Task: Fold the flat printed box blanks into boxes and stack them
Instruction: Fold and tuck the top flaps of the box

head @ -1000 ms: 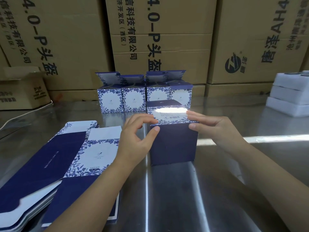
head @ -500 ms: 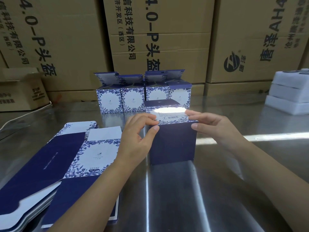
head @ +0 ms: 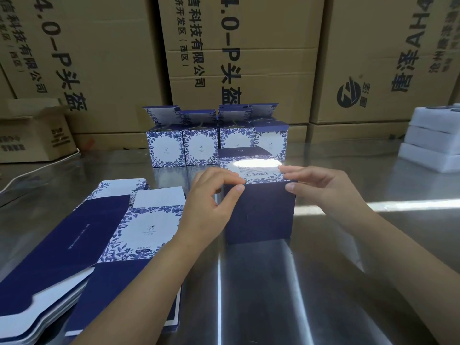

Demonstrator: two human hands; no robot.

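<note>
A dark blue folded box stands upright on the steel table in front of me, its white flower-printed top flap with a barcode lying across the top. My left hand pinches the box's near left top corner between thumb and fingers. My right hand pinches the right top corner the same way. Behind it stands a row of several folded blue-and-white boxes with their lids up. Flat printed blanks lie in a pile at the left.
Big brown cartons wall off the back of the table. A smaller open carton sits at the far left with a white cable beside it. White foam trays are stacked at the right edge.
Both hands have stayed at the box's top corners; their fingers have closed a little over the top flap's near edge. The box has not moved.
</note>
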